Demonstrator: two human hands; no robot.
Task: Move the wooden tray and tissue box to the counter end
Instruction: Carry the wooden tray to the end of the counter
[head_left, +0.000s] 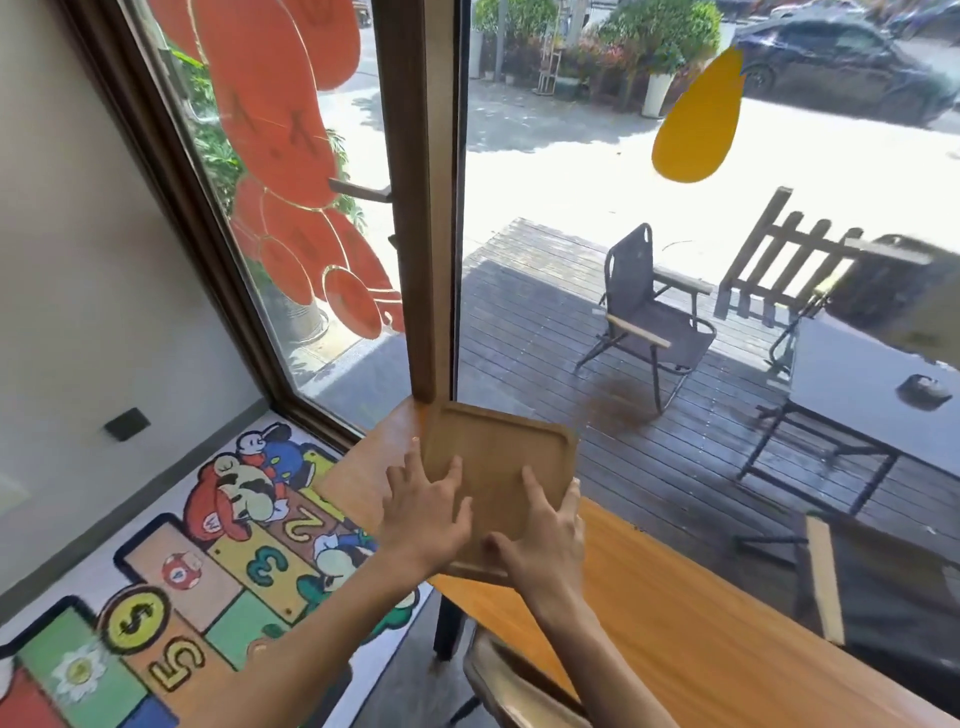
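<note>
Two hands are being laid on a wooden tray at the far end of the counter.

Its flat bottom is being pressed by the left hand, fingers spread wide, while its right rim is being gripped by the right hand. It is being kept flat on the counter, turned slightly askew, its long axis running away toward the window frame, far edge almost touching.

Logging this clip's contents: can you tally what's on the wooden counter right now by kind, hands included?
wooden tray: 1, at the counter end by the window
left hand: 1, flat on the tray
right hand: 1, on the tray's near right edge
tissue box: 0 in view
Total: 3
</note>
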